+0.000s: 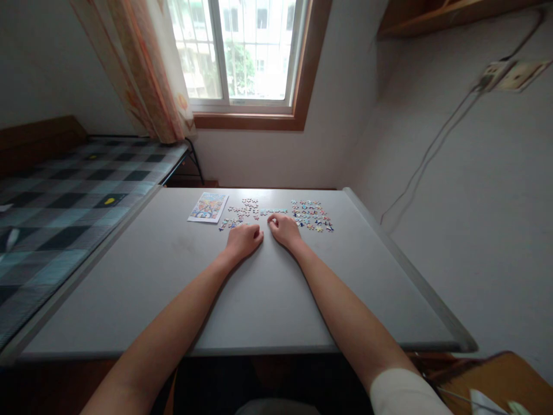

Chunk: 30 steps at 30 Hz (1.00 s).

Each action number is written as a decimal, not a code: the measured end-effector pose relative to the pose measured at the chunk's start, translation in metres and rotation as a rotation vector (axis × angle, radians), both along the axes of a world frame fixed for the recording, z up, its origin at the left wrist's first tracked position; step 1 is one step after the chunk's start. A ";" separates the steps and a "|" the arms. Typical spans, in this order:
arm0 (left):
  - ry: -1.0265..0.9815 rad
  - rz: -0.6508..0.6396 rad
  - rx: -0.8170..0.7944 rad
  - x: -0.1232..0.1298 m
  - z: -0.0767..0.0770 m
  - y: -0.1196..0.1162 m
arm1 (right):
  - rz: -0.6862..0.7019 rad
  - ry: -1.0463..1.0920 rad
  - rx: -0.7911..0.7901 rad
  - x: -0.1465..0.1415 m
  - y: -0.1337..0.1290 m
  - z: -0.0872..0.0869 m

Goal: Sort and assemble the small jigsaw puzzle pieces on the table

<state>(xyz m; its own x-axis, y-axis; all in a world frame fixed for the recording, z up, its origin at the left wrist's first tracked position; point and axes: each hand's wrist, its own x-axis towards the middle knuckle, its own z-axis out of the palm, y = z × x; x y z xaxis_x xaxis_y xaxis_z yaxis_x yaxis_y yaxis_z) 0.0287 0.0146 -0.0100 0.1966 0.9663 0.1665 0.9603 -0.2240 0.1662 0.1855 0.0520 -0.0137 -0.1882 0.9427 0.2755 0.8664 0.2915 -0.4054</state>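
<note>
My left hand (pixel 245 239) rests on the table in a loose fist, just in front of a left group of loose jigsaw pieces (pixel 249 203); the inside of the fist is hidden. My right hand (pixel 285 229) lies beside it with fingers curled and thumb and forefinger brought together. Whatever may be between those fingertips is too small to make out. Just beyond the right hand runs a short row of light-blue jigsaw pieces (pixel 273 211). To its right, many more pieces (pixel 313 214) are spread in rough rows.
A printed picture sheet (pixel 208 207) lies left of the pieces on the grey table (pixel 268 300). A bed with a checked cover (pixel 86 190) stands along the left. Beyond are a curtain (pixel 133 69) and a window. A cord (pixel 425 155) hangs down the right wall.
</note>
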 end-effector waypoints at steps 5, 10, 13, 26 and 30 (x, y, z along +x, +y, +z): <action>0.014 0.001 0.015 0.000 0.000 0.000 | -0.003 -0.003 -0.008 0.000 0.000 0.001; 0.018 -0.001 0.025 0.000 -0.002 0.001 | -0.001 -0.002 -0.004 0.000 -0.002 0.002; 0.018 -0.006 0.030 0.000 -0.002 0.001 | -0.007 -0.007 -0.015 0.000 -0.002 0.003; -0.015 0.021 -0.026 0.001 0.002 -0.001 | -0.001 -0.002 -0.010 0.000 -0.001 0.002; -0.013 0.017 -0.019 0.001 0.001 -0.001 | 0.000 -0.001 -0.008 0.000 -0.001 0.001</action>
<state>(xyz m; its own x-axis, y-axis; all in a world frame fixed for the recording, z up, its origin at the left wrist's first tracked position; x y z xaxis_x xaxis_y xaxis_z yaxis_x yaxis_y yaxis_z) 0.0297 0.0137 -0.0090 0.1780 0.9725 0.1504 0.9618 -0.2043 0.1823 0.1851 0.0508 -0.0126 -0.1885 0.9449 0.2676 0.8668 0.2882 -0.4070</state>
